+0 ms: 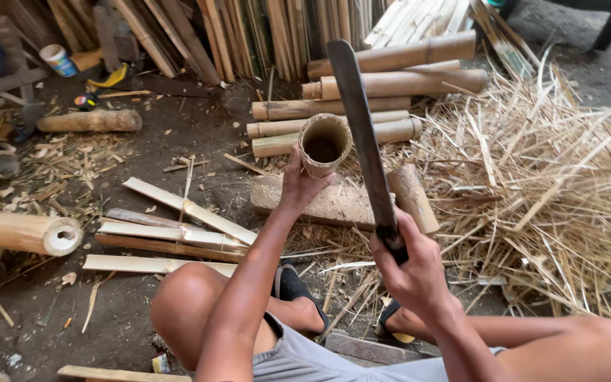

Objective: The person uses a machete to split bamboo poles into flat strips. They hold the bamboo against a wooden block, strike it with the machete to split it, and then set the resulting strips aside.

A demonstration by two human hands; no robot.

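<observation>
Bamboo tube (pixel 324 143) stands upright on wood block (pixel 327 201), left hand (pixel 298 185) gripping it; right hand (pixel 411 265) holds machete (pixel 362 134) raised. Splitting step; next needs blade centred on rim.

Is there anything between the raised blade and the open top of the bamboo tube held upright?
Nothing visible. The right hand holds the long blade raised just right of the bamboo tube, which the left hand steadies upright on the wooden block.

The dirt floor (pixel 178 134) carried split bamboo slats (pixel 171 237), cut bamboo poles (pixel 334 127), a wooden block (pixel 327 204) and shavings (pixel 553 191) (heaped rightward).
</observation>
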